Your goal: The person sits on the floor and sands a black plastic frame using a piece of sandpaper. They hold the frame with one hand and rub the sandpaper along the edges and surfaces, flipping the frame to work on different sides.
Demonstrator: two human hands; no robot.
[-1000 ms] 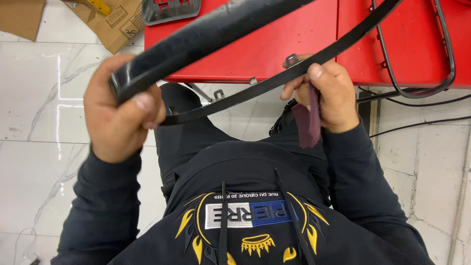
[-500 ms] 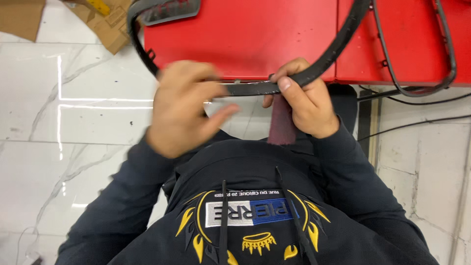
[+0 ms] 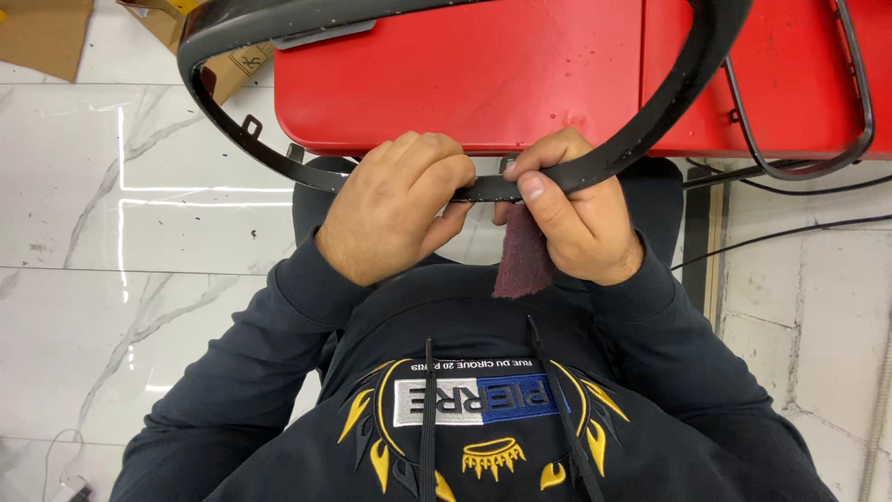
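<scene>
A black curved trim frame loops in front of me, over the edge of a red table. My left hand grips its lower edge with fingers curled. My right hand grips the same edge just to the right, thumb on top of the frame. A maroon abrasive pad hangs from under my right hand. The two hands almost touch. The frame's upper part runs out of view at the top.
A second thin black frame lies on the red table at the right. Cardboard pieces lie on the white marble floor at the upper left. Black cables run along the floor at the right.
The frame has turned from a slanted bar into a wide loop facing me. My left hand slid right along it, close to my right hand.
</scene>
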